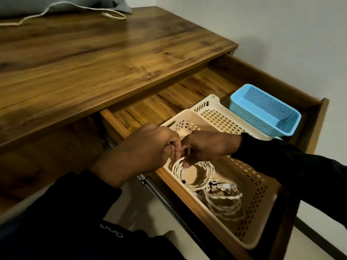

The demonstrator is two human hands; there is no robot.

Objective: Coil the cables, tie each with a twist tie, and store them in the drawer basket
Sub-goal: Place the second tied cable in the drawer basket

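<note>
A cream basket (261, 196) sits in the open wooden drawer (311, 124). Above its near-left corner my left hand (146, 152) and my right hand (208, 145) meet, fingers curled, pinching the top of a white coiled cable (178, 166). What sits between the fingertips is too small to make out. A larger white coil (204, 177) lies in the basket under my hands. Another braided coil (225, 205) with a grey plug (225, 185) lies nearer the front. One loose white cable (62, 10) trails across the far desk top.
A second cream basket (212, 104) lies behind the first in the drawer, and a blue mesh basket (262, 111) sits at the drawer's right end. The wooden desk top (93, 59) spans the left. A grey cloth (56, 4) lies at its far edge.
</note>
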